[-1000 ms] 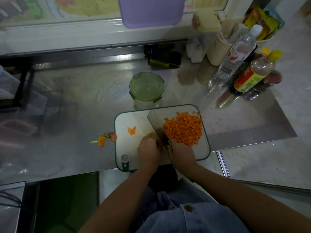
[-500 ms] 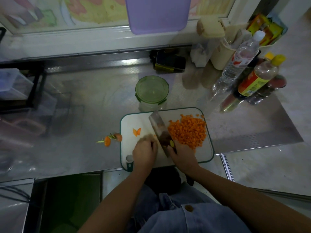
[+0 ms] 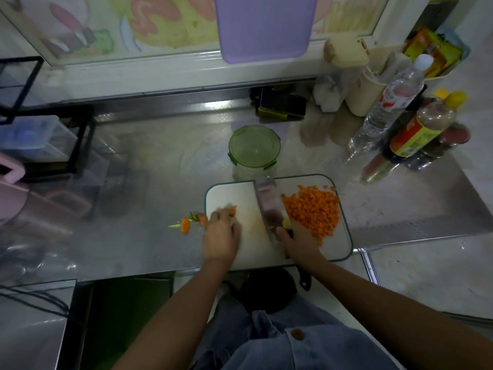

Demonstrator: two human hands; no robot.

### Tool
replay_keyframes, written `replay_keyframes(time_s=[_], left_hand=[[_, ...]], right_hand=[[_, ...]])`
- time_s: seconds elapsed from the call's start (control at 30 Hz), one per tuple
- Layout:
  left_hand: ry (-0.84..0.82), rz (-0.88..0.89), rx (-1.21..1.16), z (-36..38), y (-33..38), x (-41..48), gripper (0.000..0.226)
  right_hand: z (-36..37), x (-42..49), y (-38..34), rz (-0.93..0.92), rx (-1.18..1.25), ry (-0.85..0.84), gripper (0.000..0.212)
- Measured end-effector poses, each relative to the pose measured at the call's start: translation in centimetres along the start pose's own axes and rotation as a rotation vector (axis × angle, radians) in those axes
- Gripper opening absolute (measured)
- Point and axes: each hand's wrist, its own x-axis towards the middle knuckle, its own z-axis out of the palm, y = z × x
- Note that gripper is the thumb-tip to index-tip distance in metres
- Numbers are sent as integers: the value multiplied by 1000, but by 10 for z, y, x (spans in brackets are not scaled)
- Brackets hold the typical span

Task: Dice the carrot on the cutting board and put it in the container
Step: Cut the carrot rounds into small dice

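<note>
Gripping the knife (image 3: 269, 206) by its handle in the right hand (image 3: 300, 243), blade edge-down across mid cutting board (image 3: 252, 204). Just right of that hand, against the blade and up to the right rim: diced carrot (image 3: 313, 209). Over a carrot piece (image 3: 234, 209) at the left rim with the left hand (image 3: 221, 235), blurred, grasp impossible to tell. Beyond the fingers, past the far edge: lidded container (image 3: 254, 146), open surface (image 3: 160, 161) leftward.

The person wears a faded blue denim garment (image 3: 333, 352) fastened with a round brown button (image 3: 297, 334).
</note>
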Motion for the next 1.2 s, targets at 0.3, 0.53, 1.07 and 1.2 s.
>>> replay_keyframes(time_s=[0.3,0.53,1.07,1.2], left_hand=[[-170,2,87,-4,-17,36,43],[-110,50,93,-7,-19,43,22],[-152,100,79,-17,-10,66,8],[-173,49,114,-15,-5,69,19]], right_hand=[[28,3,-3,60,158,-57,26],[28,4,-1,64,173,-52,30],[22,7,-5,81,101,-125,28],[23,8,-7,88,140,-100,25]])
